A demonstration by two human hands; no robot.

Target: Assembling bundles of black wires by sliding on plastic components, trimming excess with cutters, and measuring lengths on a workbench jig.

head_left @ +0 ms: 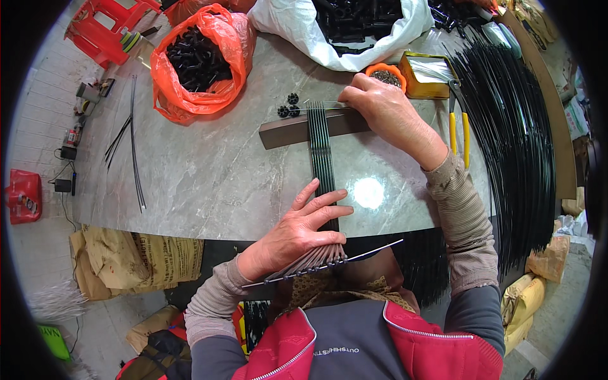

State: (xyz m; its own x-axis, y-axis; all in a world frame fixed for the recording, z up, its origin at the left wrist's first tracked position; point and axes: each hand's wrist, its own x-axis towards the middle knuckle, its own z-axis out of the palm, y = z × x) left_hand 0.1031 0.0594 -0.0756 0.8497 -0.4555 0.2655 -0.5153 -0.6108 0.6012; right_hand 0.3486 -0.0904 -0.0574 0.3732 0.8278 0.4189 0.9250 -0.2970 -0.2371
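A row of thin black rods, like umbrella ribs (322, 152), lies side by side across a dark rectangular block (285, 132). My left hand (292, 231) rests flat over their near part, fingers spread. By my body, their near ends fan out along a thin metal rod (377, 249). Up at the block, my right hand (386, 104) is closed in a pinch at a thin pale wire (332, 102). That wire runs across the far ends of the ribs; its tip inside my fingers is hidden. Small black ribbed caps (291, 106) sit just left of the ribs.
Behind stand a red plastic bag (244, 47) and a white sack (288, 28) of black parts. An orange dish (400, 71), a yellow tin (411, 88) of pale sticks and yellow-handled pliers (466, 136) are right of my hand. Black rods (513, 145) pile along the right edge.
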